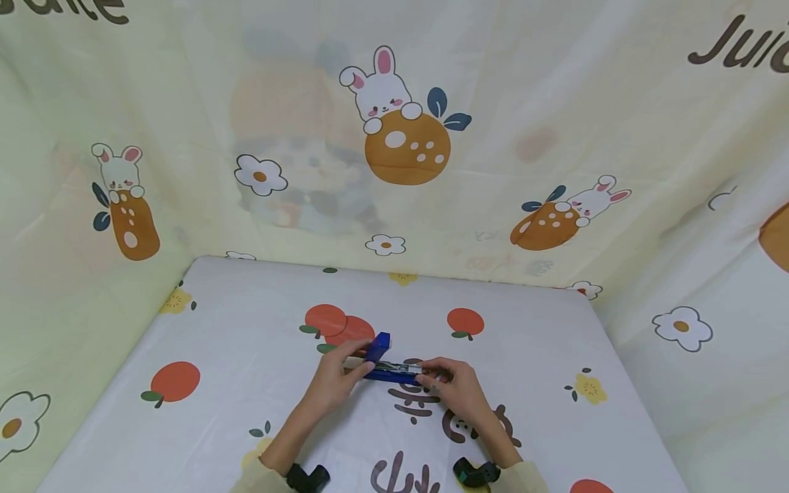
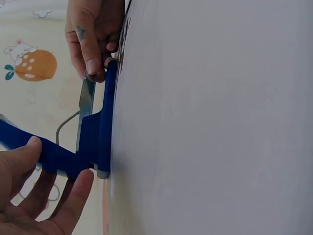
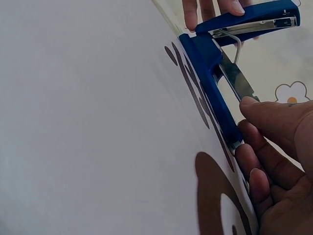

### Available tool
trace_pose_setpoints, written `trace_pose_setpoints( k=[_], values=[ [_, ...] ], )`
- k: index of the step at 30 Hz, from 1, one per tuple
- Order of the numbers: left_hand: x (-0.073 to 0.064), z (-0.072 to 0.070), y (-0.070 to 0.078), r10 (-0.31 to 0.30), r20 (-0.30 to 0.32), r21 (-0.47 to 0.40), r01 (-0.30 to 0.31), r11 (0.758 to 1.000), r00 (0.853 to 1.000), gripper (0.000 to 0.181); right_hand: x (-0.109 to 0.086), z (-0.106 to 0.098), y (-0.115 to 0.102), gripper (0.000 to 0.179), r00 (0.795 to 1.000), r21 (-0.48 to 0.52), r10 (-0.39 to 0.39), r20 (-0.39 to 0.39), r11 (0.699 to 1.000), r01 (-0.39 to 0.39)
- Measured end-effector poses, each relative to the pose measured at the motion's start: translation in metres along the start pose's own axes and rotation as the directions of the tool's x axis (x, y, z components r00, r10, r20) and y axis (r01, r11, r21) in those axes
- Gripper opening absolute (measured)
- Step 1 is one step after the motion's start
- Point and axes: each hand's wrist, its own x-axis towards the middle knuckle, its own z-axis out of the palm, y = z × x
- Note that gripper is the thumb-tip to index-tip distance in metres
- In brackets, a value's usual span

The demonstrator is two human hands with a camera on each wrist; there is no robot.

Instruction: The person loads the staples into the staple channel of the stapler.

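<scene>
A blue stapler (image 1: 394, 376) lies on the table with its top cover (image 2: 54, 155) swung up, baring the metal staple channel (image 3: 237, 78) and a bent wire (image 2: 63, 128) between cover and channel. My left hand (image 1: 335, 376) grips the raised cover near the hinge, thumb on one side and fingers on the other. At the opposite end, my right hand (image 1: 453, 383) pinches the front of the stapler, its thumb (image 3: 269, 115) on the tip of the metal channel and its fingers by the end of the blue base (image 3: 210, 93).
The table (image 1: 246, 329) wears a white cloth printed with red fruit, yellow flowers and brown lettering. Pale curtains (image 1: 493, 226) with rabbit and flower prints hang behind it and along both sides. Each wrist carries a black strapped device (image 1: 308, 478).
</scene>
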Motion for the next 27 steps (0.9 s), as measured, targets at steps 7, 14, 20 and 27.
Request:
trace_pose_setpoints(
  k=[7, 14, 20, 27],
  values=[
    [0.0001, 0.0010, 0.0001, 0.011, 0.009, 0.018, -0.012, 1.000, 1.000, 0.044, -0.0001, -0.0003, 0.0010, 0.019, 1.000, 0.004, -0.006, 0.001, 1.000, 0.006],
    [0.0015, 0.0036, -0.0016, 0.034, 0.005, 0.038, -0.034, 0.999, 0.999, 0.041, -0.0013, 0.0003, 0.0020, 0.020, 1.000, -0.010, -0.011, -0.005, 1.000, 0.011],
    [0.0015, 0.0053, -0.0025, 0.044, 0.002, 0.042, -0.044, 0.998, 0.999, 0.041, -0.0015, 0.0002, 0.0023, 0.019, 1.000, -0.007, -0.015, -0.003, 1.000, 0.015],
    [0.0007, 0.0059, -0.0026, 0.050, 0.009, 0.054, -0.051, 0.997, 0.999, 0.043, -0.0012, 0.0000, 0.0027, 0.019, 1.000, 0.004, -0.018, 0.002, 1.000, 0.018]
  ],
)
